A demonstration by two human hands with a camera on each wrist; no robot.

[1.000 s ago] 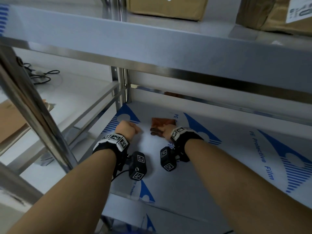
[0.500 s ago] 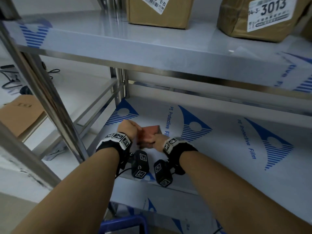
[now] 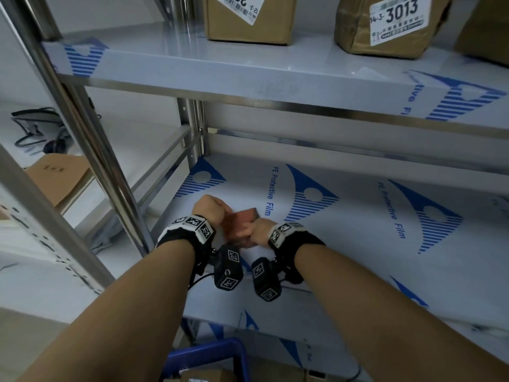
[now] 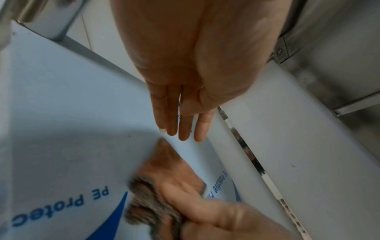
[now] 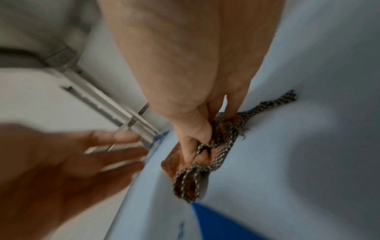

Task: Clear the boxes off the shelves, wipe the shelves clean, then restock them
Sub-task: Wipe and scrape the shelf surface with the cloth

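A small brown cloth (image 3: 239, 226) with a speckled backing lies bunched on the middle shelf (image 3: 344, 230), which is covered in white film printed with blue triangles. My right hand (image 3: 254, 230) grips the cloth (image 5: 202, 155) between thumb and fingers. In the left wrist view the same cloth (image 4: 162, 183) shows under the right hand's fingers. My left hand (image 3: 209, 209) hovers just left of the cloth, fingers (image 4: 183, 125) straight and holding nothing. Two cardboard boxes (image 3: 249, 19) (image 3: 385, 26) with white labels stand on the upper shelf (image 3: 192, 67).
A steel upright (image 3: 91, 150) of the rack runs close by my left forearm. A flat cardboard box (image 3: 57, 177) and black cables (image 3: 35, 128) lie on the floor to the left. A blue crate rim (image 3: 206, 354) shows below the shelf's front edge.
Both hands have drawn back toward the shelf's front, the right one dragging the cloth with it. The left hand has closed in beside the cloth. My head has tilted up, showing more of the upper shelf.
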